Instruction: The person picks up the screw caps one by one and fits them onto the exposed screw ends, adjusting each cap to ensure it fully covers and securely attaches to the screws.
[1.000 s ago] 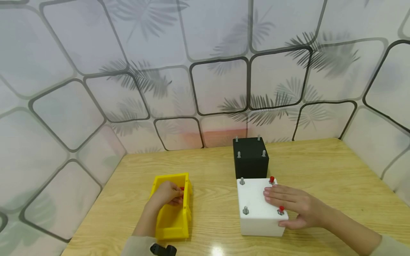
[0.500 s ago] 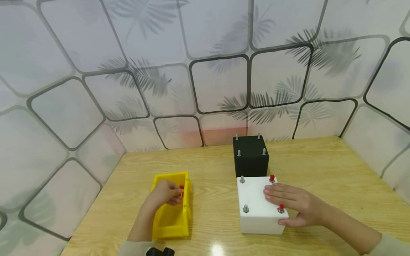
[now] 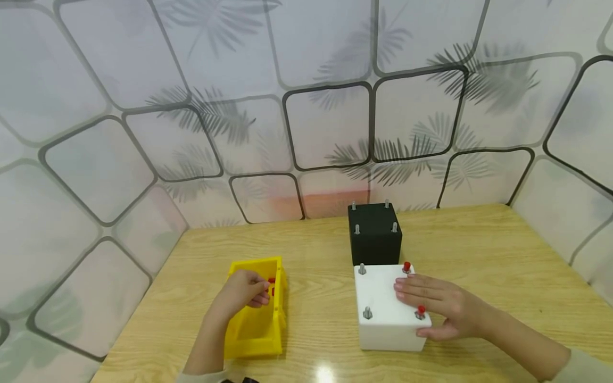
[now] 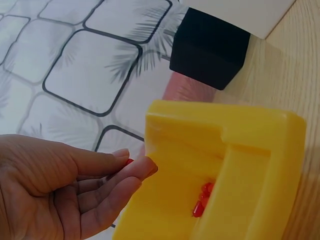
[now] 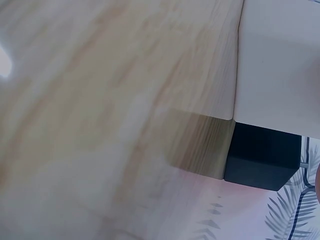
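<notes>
My left hand (image 3: 246, 289) is over the yellow bin (image 3: 256, 348), pinching a small red cap (image 4: 129, 161) between thumb and fingertip; most of the cap is hidden. More red caps (image 4: 203, 200) lie inside the bin. On the right, a white block (image 3: 378, 295) carries upright metal bolts. Two of them, on its right side, bear red caps (image 3: 421, 309); the two on the left, such as the near bolt (image 3: 367, 313), are bare. My right hand (image 3: 445, 307) rests on the white block with straight fingers across the top and the thumb at its near right side.
Directly behind the white block stands a black block (image 3: 375, 244) with several bare metal bolts on top. Both blocks and the bin are on a wooden table (image 3: 316, 298). A patterned wall (image 3: 330, 127) closes off the back and sides.
My left hand has lifted slightly from among the red caps in the bin, uncovering some of them. The right hand and both blocks stay where they were.
</notes>
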A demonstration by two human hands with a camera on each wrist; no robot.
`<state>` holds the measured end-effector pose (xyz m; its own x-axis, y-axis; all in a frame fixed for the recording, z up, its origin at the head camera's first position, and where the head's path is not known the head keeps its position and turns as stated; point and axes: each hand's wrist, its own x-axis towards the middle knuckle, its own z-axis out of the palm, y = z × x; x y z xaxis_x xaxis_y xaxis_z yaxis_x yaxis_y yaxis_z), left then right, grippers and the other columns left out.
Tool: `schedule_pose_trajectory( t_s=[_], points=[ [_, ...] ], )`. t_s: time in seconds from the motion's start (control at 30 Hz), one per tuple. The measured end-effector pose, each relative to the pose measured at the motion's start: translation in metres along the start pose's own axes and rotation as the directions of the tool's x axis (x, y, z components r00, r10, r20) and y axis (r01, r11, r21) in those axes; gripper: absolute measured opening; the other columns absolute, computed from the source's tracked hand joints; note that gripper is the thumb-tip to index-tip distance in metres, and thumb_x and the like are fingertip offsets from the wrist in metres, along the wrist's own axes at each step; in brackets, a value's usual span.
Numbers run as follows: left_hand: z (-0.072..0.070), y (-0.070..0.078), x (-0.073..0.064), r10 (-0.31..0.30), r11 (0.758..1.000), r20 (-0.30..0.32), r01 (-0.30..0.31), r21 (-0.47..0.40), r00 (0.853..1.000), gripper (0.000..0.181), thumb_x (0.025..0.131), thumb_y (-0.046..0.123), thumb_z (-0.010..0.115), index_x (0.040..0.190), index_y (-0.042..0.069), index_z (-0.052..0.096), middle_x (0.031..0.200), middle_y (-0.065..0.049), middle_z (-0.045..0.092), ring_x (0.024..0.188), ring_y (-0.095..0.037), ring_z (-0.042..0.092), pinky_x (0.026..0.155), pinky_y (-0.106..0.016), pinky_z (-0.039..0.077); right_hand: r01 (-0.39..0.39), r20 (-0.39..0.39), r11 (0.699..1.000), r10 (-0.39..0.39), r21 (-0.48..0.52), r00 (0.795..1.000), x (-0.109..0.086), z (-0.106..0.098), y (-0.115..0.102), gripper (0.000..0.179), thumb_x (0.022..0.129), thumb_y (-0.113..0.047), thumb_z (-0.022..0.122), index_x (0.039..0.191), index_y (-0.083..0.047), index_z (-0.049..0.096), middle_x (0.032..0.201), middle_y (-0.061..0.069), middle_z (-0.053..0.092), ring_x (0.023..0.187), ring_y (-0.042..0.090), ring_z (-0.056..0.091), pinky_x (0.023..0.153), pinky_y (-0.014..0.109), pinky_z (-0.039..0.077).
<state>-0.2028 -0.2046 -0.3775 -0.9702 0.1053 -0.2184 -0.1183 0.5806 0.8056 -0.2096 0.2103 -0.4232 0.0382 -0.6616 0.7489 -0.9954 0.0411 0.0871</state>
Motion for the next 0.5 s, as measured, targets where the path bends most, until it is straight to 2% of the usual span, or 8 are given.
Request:
schedule_pose_trajectory(
  t_s=[0.27, 0.5],
  points=[
    [-0.002, 0.009, -0.007, 0.037, 0.999, 0.013, -0.037, -0.027, 0.999, 0.022, 0.095, 0.007, 0.053, 0.097, -0.012, 0.065, 0.076, -0.012, 0.069, 0.065, -0.017, 0.066, 0.065, -0.036, 0.059, -0.017, 0.009, 1.000, 0.017, 0.001, 1.000, -0.001, 0.000, 0.000, 0.056, 0.083, -0.037, 0.072, 0.111, 0.011, 0.063, 0.115, 0.023, 0.064, 0.118, 0.028, 0.056, 0.109, 0.028, 0.034],
    [-0.001, 0.018, -0.011, 0.079, 0.996, 0.037, -0.077, -0.047, 0.996, 0.023, 0.096, 0.009, 0.053, 0.096, -0.010, 0.066, 0.075, -0.009, 0.069, 0.067, -0.019, 0.067, 0.063, -0.032, 0.058, -0.040, 0.013, 0.999, 0.040, 0.007, 0.999, -0.001, 0.000, 0.000, 0.056, 0.082, -0.037, 0.073, 0.111, 0.011, 0.063, 0.117, 0.022, 0.063, 0.121, 0.027, 0.055, 0.109, 0.028, 0.034]
  ],
)
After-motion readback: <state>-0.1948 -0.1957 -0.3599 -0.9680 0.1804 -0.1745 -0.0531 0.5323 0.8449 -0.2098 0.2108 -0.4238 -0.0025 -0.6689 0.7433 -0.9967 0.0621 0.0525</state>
